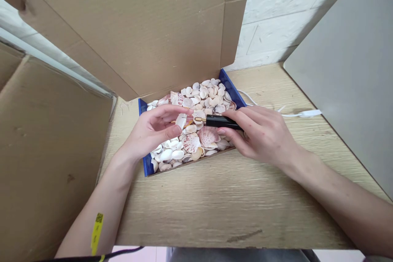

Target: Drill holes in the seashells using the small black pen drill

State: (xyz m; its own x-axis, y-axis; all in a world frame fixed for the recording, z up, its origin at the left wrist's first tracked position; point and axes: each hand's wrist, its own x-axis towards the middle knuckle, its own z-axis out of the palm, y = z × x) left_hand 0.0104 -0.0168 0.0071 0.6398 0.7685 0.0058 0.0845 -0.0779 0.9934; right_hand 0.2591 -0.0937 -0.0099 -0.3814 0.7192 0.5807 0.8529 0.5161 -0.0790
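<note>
Between the thumb and fingers of my left hand [158, 127] is a white seashell [181, 120], held above the shell-filled box. My right hand [260, 131] grips a black mini drill [222, 121] with a brass chuck and a thin bit. The bit points left, and its tip is at the held shell; I cannot tell whether it has gone in. Below both hands lies a shallow cardboard box with blue side walls [148, 166], full of seashells [192, 143], mostly white and cream, with some larger reddish-brown speckled scallops.
An upright cardboard panel [138, 24] stands behind the box. A large cardboard box [52, 151] is at the left, and a grey panel [346, 69] leans at the right. A white cable [291, 114] runs across the wooden table [215, 204] toward that panel.
</note>
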